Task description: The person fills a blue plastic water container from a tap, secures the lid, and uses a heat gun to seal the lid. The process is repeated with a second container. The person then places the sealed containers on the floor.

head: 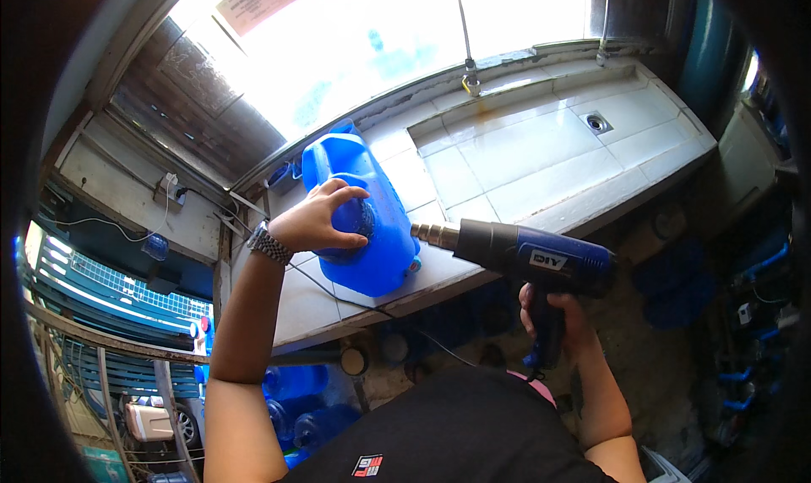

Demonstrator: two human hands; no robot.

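My left hand [320, 220] grips the round blue cap on a blue plastic water jug [386, 229], with the thumb and fingers spread around the cap's rim. The jug rests on the white-tiled counter, and a small spigot shows at its near right corner. My right hand [564, 318] is closed around the handle of a blue and black heat gun [538, 255]. The gun's metal nozzle points left at the jug's side, a short way from it. A metal-band watch is on my left wrist.
A tiled basin [519, 160] with a drain [596, 124] lies to the right of the jug. A tap [471, 83] stands at the window side. A black cord [329, 290] crosses the counter. Blue water bottles [294, 381] lie below, and a wall outlet [170, 191] is at left.
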